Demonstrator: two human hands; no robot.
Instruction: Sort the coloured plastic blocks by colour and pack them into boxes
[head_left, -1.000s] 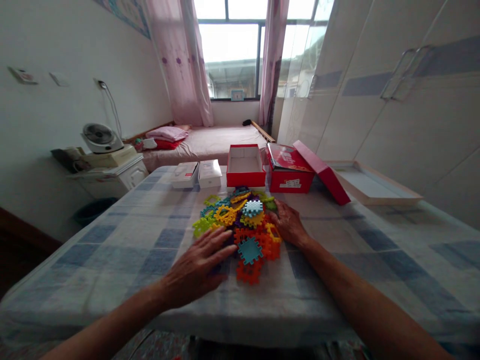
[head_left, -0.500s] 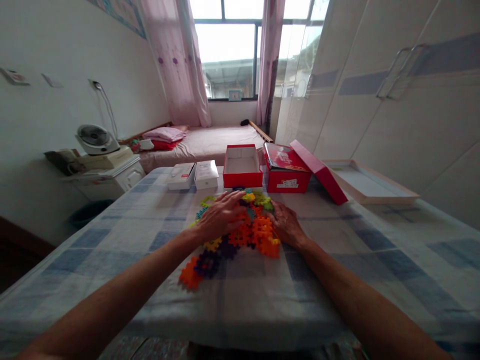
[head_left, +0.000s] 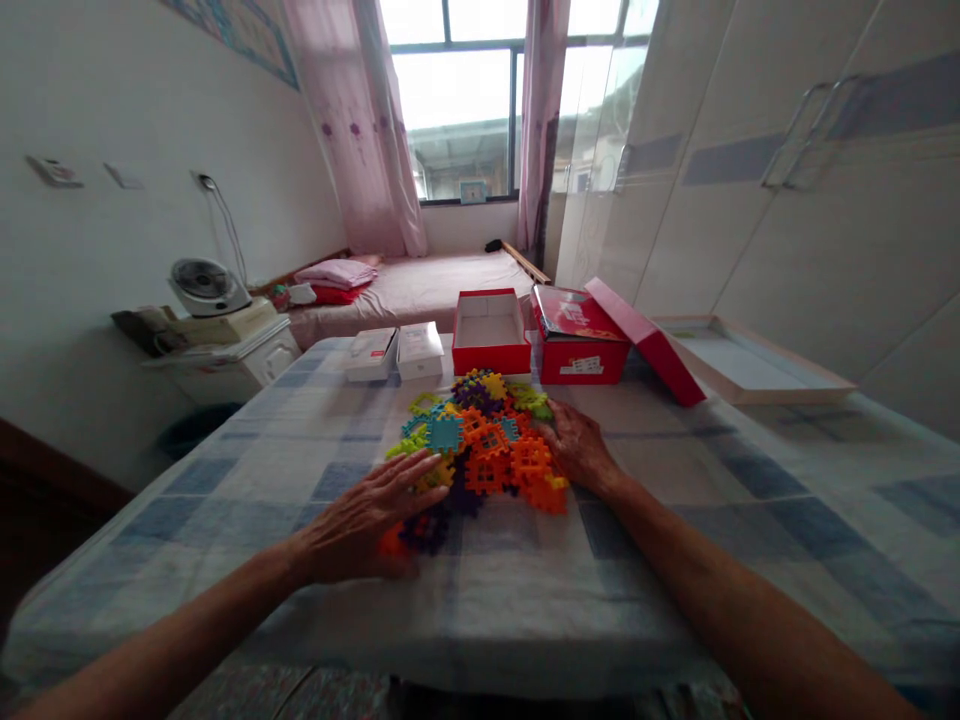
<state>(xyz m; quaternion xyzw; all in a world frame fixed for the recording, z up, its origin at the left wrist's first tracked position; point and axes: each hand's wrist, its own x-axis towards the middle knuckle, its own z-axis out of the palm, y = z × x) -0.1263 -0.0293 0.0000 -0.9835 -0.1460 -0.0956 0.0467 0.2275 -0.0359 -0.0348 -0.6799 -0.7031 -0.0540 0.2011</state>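
A heap of interlocking plastic building pieces (head_left: 487, 470) in orange, yellow, green, teal and purple lies on the table. My left hand (head_left: 367, 515) is flat at the heap's near left side, fingers stretched out over a few yellow, orange and purple pieces. On the heap's right edge rests my right hand (head_left: 579, 447), its fingers extended against the orange and green pieces. Neither hand grips a piece. A teal square piece (head_left: 445, 433) shows on top of the pile, and purple pieces (head_left: 478, 392) sit at its far end.
Behind the heap stands an open red box (head_left: 491, 358), with two small white boxes (head_left: 420, 352) to its left. To the right are a red box with a booklet (head_left: 583, 362), a leaning red lid (head_left: 649, 345) and a shallow tray (head_left: 780, 392). A checked cloth (head_left: 247, 500) covers the table.
My left hand has moved from the top of the heap down and left to its near edge, uncovering the teal and purple pieces. My right hand stays at the right side.
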